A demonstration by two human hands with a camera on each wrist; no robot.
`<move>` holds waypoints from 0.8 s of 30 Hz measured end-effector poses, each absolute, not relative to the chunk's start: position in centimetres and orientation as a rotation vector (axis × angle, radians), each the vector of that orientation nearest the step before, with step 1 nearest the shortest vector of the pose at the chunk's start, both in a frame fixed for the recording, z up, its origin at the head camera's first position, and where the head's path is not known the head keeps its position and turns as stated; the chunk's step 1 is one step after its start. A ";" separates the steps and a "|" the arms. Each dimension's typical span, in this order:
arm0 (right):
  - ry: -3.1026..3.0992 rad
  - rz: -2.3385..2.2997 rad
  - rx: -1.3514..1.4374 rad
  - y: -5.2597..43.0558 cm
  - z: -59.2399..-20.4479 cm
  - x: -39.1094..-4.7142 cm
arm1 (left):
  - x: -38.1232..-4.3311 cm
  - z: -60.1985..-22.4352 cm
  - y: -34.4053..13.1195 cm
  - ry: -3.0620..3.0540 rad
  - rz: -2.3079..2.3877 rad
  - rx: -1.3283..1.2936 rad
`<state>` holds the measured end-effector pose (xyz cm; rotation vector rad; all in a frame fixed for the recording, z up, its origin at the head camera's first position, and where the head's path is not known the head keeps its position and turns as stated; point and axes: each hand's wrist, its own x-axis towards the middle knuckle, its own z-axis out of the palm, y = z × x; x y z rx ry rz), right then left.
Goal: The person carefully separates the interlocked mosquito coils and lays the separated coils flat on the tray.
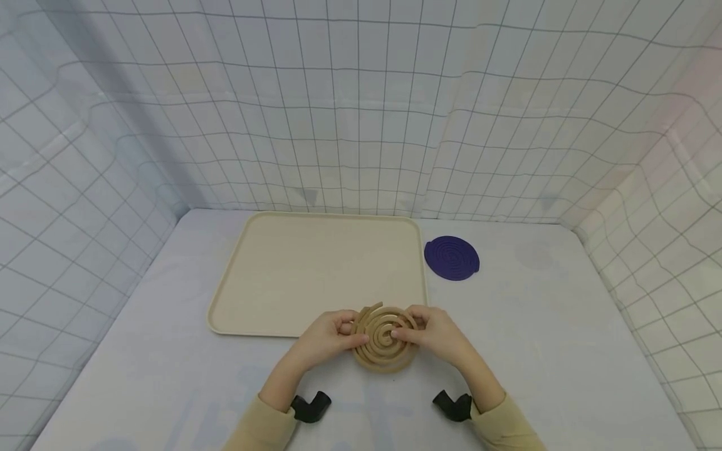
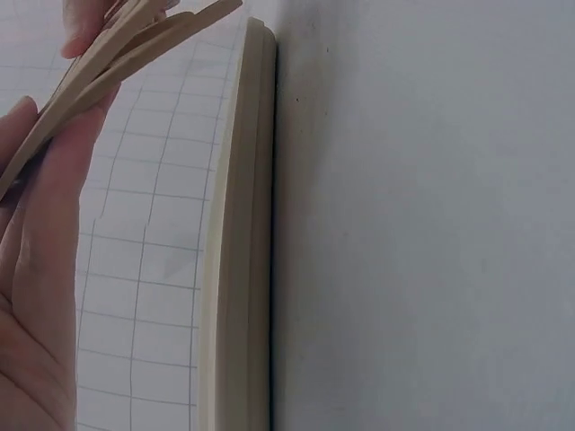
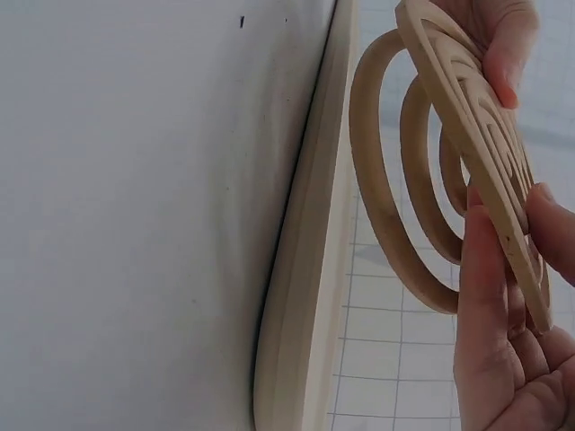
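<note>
A tan mosquito coil pair (image 1: 385, 367) is raised in front of the tray, its flat face turned toward me. My left hand (image 1: 331, 333) pinches its left edge between thumb and fingers. On the other side my right hand (image 1: 437, 333) grips the right part, the thumb lying over the rings near the centre. In the right wrist view some curved rings (image 3: 367, 144) stand apart from the flat spiral (image 3: 449, 117), joined to it at one side of the picture. The left wrist view catches the coils edge-on, with a loose end (image 2: 193, 27) splayed outward.
A shallow cream tray (image 1: 316, 269) lies on the white table (image 1: 536, 351) just beyond my hands. Right of it rests a flat purple coil pair (image 1: 451, 258). White grid-patterned curtains (image 1: 361, 106) enclose the table at the back and both sides.
</note>
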<state>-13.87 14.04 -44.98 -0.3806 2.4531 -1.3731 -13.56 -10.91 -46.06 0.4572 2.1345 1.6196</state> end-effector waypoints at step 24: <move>2.367 -1.733 -0.064 12.8 -44.8 -13.3 | -13.3 -45.7 -10.2 2.084 1.714 0.421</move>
